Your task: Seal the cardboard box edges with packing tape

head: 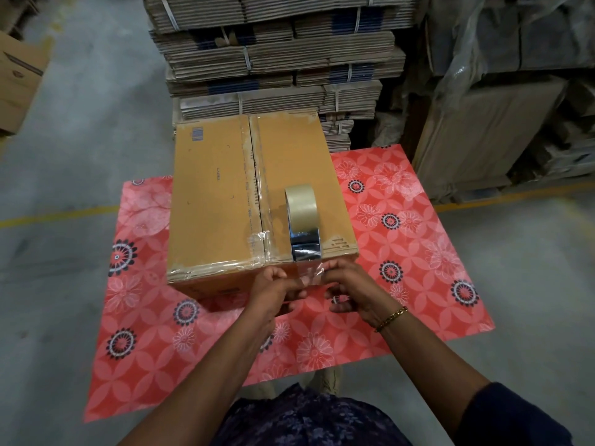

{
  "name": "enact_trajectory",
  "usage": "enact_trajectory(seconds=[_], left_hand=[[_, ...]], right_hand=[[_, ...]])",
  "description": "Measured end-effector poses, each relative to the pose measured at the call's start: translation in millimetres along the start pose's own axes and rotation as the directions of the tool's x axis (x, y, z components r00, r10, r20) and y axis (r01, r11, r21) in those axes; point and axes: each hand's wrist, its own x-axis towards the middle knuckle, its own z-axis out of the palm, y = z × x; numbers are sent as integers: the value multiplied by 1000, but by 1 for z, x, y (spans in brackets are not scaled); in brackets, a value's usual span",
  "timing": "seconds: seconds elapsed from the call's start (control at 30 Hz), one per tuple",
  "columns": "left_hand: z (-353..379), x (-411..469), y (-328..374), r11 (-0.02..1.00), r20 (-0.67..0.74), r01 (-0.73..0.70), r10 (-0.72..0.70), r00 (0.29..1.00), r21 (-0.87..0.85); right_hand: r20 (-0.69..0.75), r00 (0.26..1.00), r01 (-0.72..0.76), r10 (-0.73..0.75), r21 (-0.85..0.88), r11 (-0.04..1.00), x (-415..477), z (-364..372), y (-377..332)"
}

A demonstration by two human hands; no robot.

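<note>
Cardboard box [225, 201] sits on a red floral tabletop [402, 252], flaps closed w/ clear tape along centre seam. Tape roll [301, 201] stands on edge on box top, near front-right. A strip [306, 267] runs from roll down over front edge. Left hand [273, 289] & right hand [349, 289] both pinch strip's loose end against box front, fingers clenched on it. Bundled flat cartons [273, 53] stacked behind.
</note>
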Motion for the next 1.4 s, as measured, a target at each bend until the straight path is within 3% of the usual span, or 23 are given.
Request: enact_trajectory(seconds=[0.2, 0.63, 0.83, 0.93, 1.07, 1.2, 1.4], left_hand=[[-4, -2, -2, 1000, 29, -14, 14, 999, 6], [-14, 0, -4, 999, 102, -34, 36, 994, -15], [-25, -3, -7, 996, 111, -23, 13, 994, 91], [-38, -9, -4, 975, 120, -14, -13, 993, 224], [-43, -8, 16, 944, 72, -201, 188, 979, 262], [-28, -5, 45, 901, 101, -356, 342, 934, 247], [7, 2, 69, 967, 240, -237, 209, 948, 91]], right_hand=[[15, 1000, 12, -11, -50, 999, 0, 2, 9], [145, 988, -53, 46, 49, 997, -1, -12, 6], [132, 988, -63, 75, -95, 994, -6, -21, 4], [-4, 1000, 24, -25, -209, 978, -10, -27, -2], [-136, 961, 227, -242, -117, 967, -5, -29, -25], [-57, 955, 287, -292, -88, 954, 11, -20, -50], [-2, 968, 252, -252, -46, 967, 20, 10, -64]])
